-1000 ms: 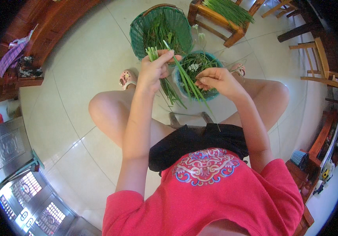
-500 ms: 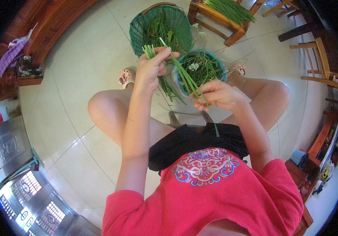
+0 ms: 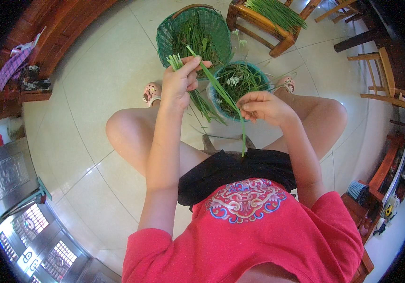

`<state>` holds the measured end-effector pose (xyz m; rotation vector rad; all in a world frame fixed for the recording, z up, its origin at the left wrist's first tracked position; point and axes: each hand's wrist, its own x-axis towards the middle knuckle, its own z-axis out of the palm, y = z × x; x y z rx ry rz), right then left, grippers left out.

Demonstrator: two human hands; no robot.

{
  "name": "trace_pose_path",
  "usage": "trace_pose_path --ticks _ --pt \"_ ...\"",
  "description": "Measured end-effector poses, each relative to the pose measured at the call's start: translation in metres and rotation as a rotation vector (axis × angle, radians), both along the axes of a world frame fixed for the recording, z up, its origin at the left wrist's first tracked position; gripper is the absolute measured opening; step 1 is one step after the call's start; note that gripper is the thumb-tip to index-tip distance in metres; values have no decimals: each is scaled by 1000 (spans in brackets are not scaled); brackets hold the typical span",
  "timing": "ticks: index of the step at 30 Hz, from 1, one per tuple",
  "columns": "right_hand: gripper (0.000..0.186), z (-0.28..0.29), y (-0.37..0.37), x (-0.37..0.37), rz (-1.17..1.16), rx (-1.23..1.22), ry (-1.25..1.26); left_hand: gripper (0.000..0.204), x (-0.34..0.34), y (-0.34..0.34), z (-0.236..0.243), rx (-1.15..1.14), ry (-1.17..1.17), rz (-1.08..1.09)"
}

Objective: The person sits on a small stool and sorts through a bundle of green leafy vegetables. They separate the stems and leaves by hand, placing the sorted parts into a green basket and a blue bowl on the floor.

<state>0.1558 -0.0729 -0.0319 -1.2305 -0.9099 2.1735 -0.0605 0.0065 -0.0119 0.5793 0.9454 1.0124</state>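
Note:
My left hand (image 3: 182, 81) is closed round a bunch of garlic chives (image 3: 201, 106), whose pale cut ends stick out above the fist. Between its thumb and forefinger it also pinches a few separate blades (image 3: 219, 88), which slant down toward my right hand. My right hand (image 3: 264, 109) is closed in a pinch at the lower part of these blades. Their tips hang below its fingers, over my black shorts. Under my hands stands a blue-green basket (image 3: 218, 104) filled with loose greens and a white flower head (image 3: 232, 81).
Behind it, a larger green basket (image 3: 164, 35) with a brown handle holds more greens. A wooden stool (image 3: 278, 43) at the far right carries a pile of long chives (image 3: 278, 13). Wooden chairs (image 3: 385, 75) stand along the right. My knees flank the work.
My right hand has shifted slightly right and up along the separate blades, and their tips now hang straight down below its fingers. My left hand stays almost in place with the bunch.

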Motion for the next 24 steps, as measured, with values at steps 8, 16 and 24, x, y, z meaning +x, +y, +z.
trace_pose_path --ticks 8,16,24 --pt "26 0 0 -19 -5 -17 218 15 1 1 -3 -4 30 -1" --pt "25 10 4 -23 92 -37 -33 16 6 -1 -6 39 126 -13" --pt "25 -8 -1 -9 28 -94 26 17 0 2 -4 127 193 148"
